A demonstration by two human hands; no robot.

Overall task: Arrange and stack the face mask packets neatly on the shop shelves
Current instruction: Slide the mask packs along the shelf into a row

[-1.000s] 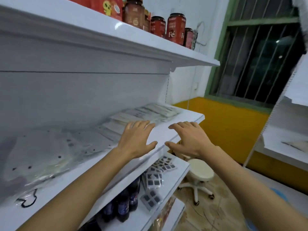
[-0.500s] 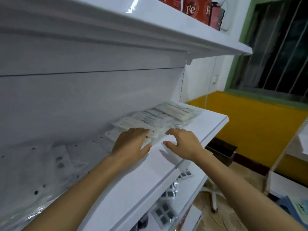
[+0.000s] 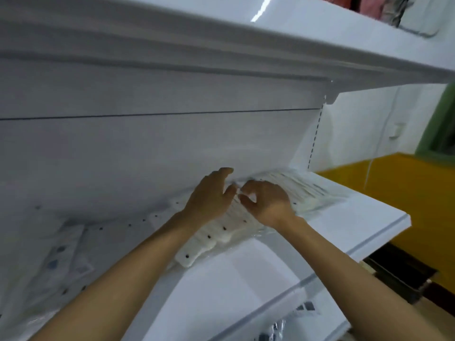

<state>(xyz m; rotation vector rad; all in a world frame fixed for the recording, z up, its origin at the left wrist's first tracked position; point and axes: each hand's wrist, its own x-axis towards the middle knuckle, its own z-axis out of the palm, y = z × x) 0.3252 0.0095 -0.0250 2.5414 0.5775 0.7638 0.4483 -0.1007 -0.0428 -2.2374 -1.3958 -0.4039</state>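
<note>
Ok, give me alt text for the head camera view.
Both hands work on a row of face mask packets on a white shelf: the left hand rests on them and the right hand curls its fingers at them. Another white shelf runs above.

Both bare forearms reach forward and converge. The left hand [image 3: 209, 198] lies palm-down, fingers extended; the right hand [image 3: 267, 203] sits just beside it, fingers curled (thumbs nearly touching).
</note>
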